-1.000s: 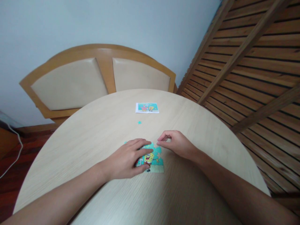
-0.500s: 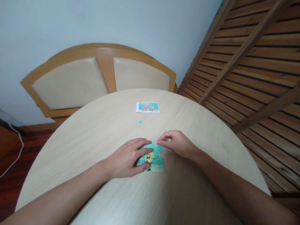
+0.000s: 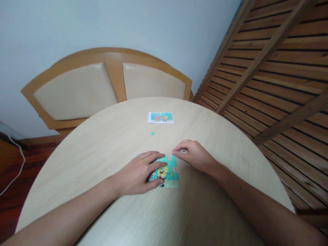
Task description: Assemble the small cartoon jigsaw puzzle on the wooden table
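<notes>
A partly assembled jigsaw puzzle (image 3: 166, 181), teal with a yellow cartoon figure, lies on the round table (image 3: 102, 150). My left hand (image 3: 142, 172) rests over its left part with the fingers spread, hiding that side. At the puzzle's top right corner, the thumb and index finger of my right hand (image 3: 191, 152) are pinched together on a small teal puzzle piece, mostly covered by the fingertips. Gaps of bare wood show along the right side of the puzzle. Farther back lies a loose teal puzzle piece (image 3: 152, 133).
A picture sheet (image 3: 161, 117) with pink and yellow cartoon figures lies toward the table's far side. Behind the table stands a chair back (image 3: 115, 75) with cream panels, against a pale wall. A slatted wooden screen (image 3: 276, 85) rises on the right.
My right hand's fingertips have lifted slightly away from the puzzle's top right corner. My left hand keeps its place on the puzzle.
</notes>
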A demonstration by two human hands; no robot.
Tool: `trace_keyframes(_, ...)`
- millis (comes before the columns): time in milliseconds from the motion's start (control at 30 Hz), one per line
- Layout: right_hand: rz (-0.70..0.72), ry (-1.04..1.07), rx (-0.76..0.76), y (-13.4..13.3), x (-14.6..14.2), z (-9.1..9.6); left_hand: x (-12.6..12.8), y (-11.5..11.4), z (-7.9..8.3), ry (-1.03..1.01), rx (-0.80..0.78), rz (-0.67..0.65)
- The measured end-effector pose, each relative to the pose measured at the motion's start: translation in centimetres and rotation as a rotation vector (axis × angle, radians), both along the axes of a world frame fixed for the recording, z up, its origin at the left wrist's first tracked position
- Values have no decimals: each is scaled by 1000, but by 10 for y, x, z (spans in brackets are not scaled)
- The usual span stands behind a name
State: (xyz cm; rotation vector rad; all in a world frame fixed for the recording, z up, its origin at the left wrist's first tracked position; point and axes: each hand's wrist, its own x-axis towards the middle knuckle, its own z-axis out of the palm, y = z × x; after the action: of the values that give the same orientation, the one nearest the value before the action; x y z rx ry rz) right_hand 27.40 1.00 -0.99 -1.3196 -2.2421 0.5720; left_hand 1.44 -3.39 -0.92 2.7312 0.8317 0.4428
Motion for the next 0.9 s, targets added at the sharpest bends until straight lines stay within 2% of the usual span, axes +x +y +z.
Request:
trace_keyframes(167, -226, -63, 83, 9, 19, 0, -1, 1, -1, 21, 14, 32)
trace_keyframes(267, -282, -115, 82, 11, 25, 1, -1, 2, -1, 28, 25, 60)
trace_keyframes(533, -194, -188, 17, 7, 21, 0, -2, 3, -4, 19, 40, 106)
trace_keyframes(900, -189, -81, -96, 7, 21, 0, -2, 4, -3, 16, 51, 114)
